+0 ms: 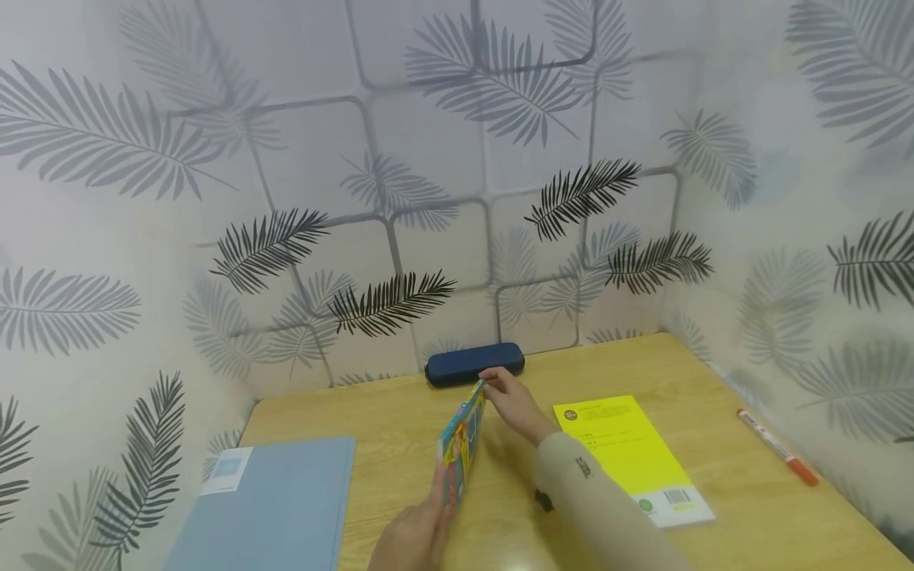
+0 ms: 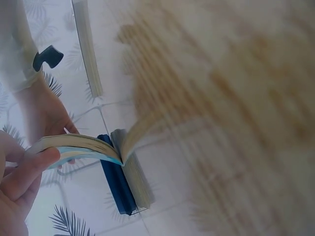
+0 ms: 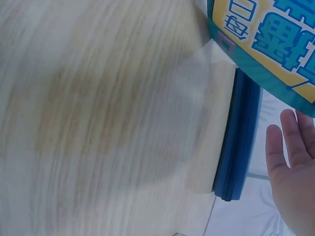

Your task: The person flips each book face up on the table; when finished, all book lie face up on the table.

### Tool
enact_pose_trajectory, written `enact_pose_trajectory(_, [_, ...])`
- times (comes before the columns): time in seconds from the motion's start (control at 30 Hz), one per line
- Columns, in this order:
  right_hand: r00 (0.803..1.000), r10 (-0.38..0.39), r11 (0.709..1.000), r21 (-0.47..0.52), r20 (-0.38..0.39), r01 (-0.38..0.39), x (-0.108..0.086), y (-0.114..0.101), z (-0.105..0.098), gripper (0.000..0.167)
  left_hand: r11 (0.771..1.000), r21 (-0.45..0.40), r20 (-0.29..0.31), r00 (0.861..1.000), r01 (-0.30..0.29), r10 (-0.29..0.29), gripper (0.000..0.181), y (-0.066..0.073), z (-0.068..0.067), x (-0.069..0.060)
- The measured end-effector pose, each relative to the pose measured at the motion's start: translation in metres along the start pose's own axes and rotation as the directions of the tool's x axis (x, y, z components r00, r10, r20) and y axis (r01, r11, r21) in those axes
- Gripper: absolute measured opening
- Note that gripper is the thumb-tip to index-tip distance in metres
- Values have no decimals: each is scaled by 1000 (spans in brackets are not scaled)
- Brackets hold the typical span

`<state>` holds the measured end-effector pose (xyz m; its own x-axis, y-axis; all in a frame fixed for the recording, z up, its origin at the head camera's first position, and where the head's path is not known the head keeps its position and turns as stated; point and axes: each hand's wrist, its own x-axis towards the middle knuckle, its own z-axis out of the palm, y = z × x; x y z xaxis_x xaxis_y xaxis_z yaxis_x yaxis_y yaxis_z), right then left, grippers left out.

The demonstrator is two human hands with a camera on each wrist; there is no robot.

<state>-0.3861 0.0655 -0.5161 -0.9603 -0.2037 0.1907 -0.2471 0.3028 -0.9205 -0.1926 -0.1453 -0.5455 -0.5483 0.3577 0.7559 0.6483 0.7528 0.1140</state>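
Observation:
A colourful paperback book [image 1: 464, 444] is held on edge above the middle of the wooden table. My left hand [image 1: 414, 535] grips its near end, thumb on one side, as the left wrist view also shows. At the far upper corner, the fingers of my right hand [image 1: 516, 406] pinch the book. Seen from the left wrist, the book [image 2: 83, 145] bends in a curve between the two hands. In the right wrist view its yellow and teal cover [image 3: 275, 44] carries large blue characters, and part of the right hand [image 3: 298, 182] shows below it.
A dark blue zip case [image 1: 474, 363] lies by the back wall. To the right are a yellow book [image 1: 621, 452] and a red-capped marker [image 1: 778, 446]. A grey-blue folder [image 1: 274, 507] lies on the left. A small black object [image 1: 544, 500] is partly hidden by the right sleeve.

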Motion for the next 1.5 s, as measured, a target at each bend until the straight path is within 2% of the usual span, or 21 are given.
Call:
enact_pose_trajectory(0.13, [1000, -11, 1000, -26, -2, 11, 0, -6, -1, 27, 999, -3, 3, 999, 44, -44, 88, 2, -2, 0])
enact_pose_trajectory(0.3, [1000, -3, 999, -49, 7, 4, -1, -13, -2, 30, 988, 31, 15, 989, 148, -149, 85, 5, -3, -1])
enact_pose_trajectory(0.47, [1000, 14, 998, -58, 21, -12, -1, -14, -3, 28, 957, -19, 80, 955, 290, -287, 82, 9, -6, 0])
enact_pose_trajectory(0.53, [1000, 16, 997, -71, 19, -14, 0, -13, -3, 27, 939, -49, 112, 936, 341, -334, 81, 11, -9, 0])
enact_pose_trajectory(0.73, [1000, 19, 995, -99, 17, -18, -2, -13, -3, 27, 894, -111, 165, 895, 434, -415, 82, 14, -11, 3])
enact_pose_trajectory(0.97, [997, 66, 990, -128, 43, -60, -4, -10, -3, 28, 850, -159, 199, 860, 502, -470, 83, 12, -8, 2])
enact_pose_trajectory(1.07, [994, 92, 986, -148, 59, -83, -4, -6, -3, 26, 824, -185, 230, 839, 536, -494, 84, 11, -7, 2])
enact_pose_trajectory(1.13, [993, 101, 981, -174, 68, -88, -4, -3, -2, 26, 803, -201, 256, 821, 561, -510, 84, 10, -7, 1])
enact_pose_trajectory(1.23, [992, 102, 974, -209, 79, -83, -3, 1, -2, 27, 758, -223, 301, 783, 612, -544, 86, 9, -7, 3])
enact_pose_trajectory(1.3, [991, 108, 967, -238, 81, -86, -3, 2, -2, 29, 719, -235, 340, 748, 654, -570, 88, 9, -9, 4])
enact_pose_trajectory(1.43, [984, 157, 954, -272, 82, -129, -3, 3, -1, 34, 623, -275, 408, 676, 732, -614, 91, 9, -12, 7])
enact_pose_trajectory(1.5, [980, 180, 948, -279, 83, -150, -3, 2, -1, 35, 581, -285, 427, 644, 762, -635, 92, 8, -13, 9])
